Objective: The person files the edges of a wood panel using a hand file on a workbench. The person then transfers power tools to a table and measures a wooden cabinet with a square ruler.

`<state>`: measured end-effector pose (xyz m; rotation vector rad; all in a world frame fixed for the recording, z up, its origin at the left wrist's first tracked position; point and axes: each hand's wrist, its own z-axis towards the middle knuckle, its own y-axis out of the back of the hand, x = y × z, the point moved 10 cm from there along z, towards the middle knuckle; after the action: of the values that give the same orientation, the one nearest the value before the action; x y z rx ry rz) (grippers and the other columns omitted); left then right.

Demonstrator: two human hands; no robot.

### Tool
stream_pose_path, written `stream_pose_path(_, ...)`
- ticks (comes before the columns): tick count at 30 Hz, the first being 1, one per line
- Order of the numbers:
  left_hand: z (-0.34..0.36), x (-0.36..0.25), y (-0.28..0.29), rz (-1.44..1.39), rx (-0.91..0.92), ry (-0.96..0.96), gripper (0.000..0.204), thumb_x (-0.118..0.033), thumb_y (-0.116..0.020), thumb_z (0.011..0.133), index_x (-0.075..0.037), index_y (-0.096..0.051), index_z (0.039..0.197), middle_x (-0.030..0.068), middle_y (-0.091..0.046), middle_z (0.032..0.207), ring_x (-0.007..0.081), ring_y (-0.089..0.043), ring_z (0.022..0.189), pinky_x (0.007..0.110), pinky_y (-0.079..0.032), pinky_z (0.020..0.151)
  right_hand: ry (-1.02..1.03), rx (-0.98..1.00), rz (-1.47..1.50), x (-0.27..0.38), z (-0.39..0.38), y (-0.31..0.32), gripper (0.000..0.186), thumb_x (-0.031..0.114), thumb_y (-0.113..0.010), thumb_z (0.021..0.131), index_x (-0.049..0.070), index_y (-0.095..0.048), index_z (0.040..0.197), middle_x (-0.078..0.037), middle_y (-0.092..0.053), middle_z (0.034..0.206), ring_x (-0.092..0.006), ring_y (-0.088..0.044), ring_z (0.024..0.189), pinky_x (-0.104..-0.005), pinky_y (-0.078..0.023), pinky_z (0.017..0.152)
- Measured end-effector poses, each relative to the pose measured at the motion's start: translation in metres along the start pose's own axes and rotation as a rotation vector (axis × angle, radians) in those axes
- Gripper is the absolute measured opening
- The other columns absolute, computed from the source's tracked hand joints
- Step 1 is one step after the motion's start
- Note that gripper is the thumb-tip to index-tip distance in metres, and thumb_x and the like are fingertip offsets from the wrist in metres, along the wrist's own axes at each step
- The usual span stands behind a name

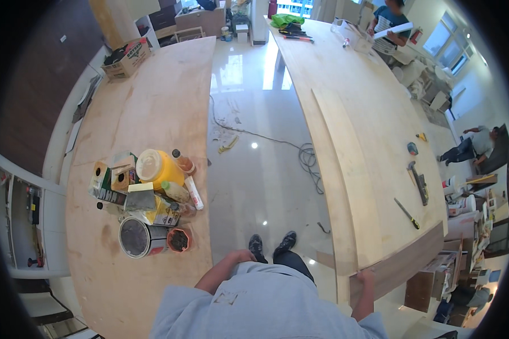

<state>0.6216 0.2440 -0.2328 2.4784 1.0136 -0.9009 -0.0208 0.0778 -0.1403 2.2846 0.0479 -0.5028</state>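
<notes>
My right hand (366,276) is at the left end of a dark brown wood-grain panel (404,260), its fingers curled on the panel's edge. That panel lies across the near end of the right-hand plywood table (373,141). A long pale wooden strip (336,147) runs along the table's inner side. Farther up the same tabletop are a hammer (418,183) and a file-like tool with a yellow-green handle (407,213). My left hand (244,256) is by my waist, touching no tool that I can see; its fingers are too small and partly hidden.
On the left plywood table (152,107) stand a yellow tub (164,169), an open paint can (134,237), bottles and cartons, with a cardboard box (127,58) farther back. A coiled cable (308,164) lies on the tiled floor between the tables. Other people (390,28) are at the right.
</notes>
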Motion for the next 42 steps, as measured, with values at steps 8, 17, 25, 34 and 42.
stream_pose_path(8,0.034,0.018,0.005,0.114,-0.196,0.121,0.046,-0.035,-0.077,0.086,-0.015,-0.077,0.128,0.0113,-0.075,0.129,0.0309,-0.072,0.116,0.044,-0.055,0.101,0.204,-0.192,-0.035,0.121,0.02,0.175,0.062,0.047,-0.063,0.093,-0.001,-0.071,0.131,-0.024,-0.065,0.141,-0.0409,-0.057,0.137,-0.0528,-0.043,0.116)
stream_pose_path(17,-0.012,0.032,-0.003,-0.123,-0.27,0.161,0.045,-0.034,-0.079,0.081,-0.009,-0.079,0.119,0.0123,-0.077,0.119,0.0312,-0.071,0.114,0.045,-0.056,0.095,0.382,-0.333,-0.158,0.252,-0.005,0.262,0.056,0.043,-0.065,0.092,0.001,-0.073,0.127,-0.023,-0.067,0.136,-0.0399,-0.06,0.132,-0.0523,-0.045,0.112)
stream_pose_path(25,-0.021,0.037,-0.012,-0.154,-0.419,0.079,0.034,-0.033,-0.086,0.081,-0.012,-0.084,0.108,0.008,-0.08,0.1,0.0235,-0.073,0.087,0.046,-0.058,0.08,0.452,-0.362,-0.201,0.314,-0.02,0.285,0.05,0.04,-0.066,0.091,0.002,-0.074,0.123,-0.022,-0.069,0.133,-0.0391,-0.063,0.128,-0.0518,-0.048,0.109)
stream_pose_path(34,-0.009,0.058,-0.022,-0.381,-0.345,0.116,0.033,-0.026,-0.087,0.08,-0.011,-0.084,0.11,0.006,-0.08,0.102,0.0217,-0.072,0.087,0.043,-0.058,0.077,0.438,-0.361,-0.176,0.324,-0.019,0.286,0.044,0.036,-0.068,0.089,0.004,-0.076,0.119,-0.02,-0.071,0.128,-0.0381,-0.066,0.122,-0.0513,-0.05,0.105)
stream_pose_path(42,0.003,0.061,-0.013,-0.291,-0.305,0.069,0.032,-0.026,-0.086,0.081,-0.012,-0.084,0.111,0.0052,-0.08,0.103,0.021,-0.072,0.088,0.044,-0.058,0.078,0.402,-0.34,-0.128,0.313,-0.019,0.276,0.039,0.032,-0.07,0.088,0.006,-0.078,0.116,-0.019,-0.073,0.125,-0.0372,-0.068,0.118,-0.0508,-0.052,0.102)
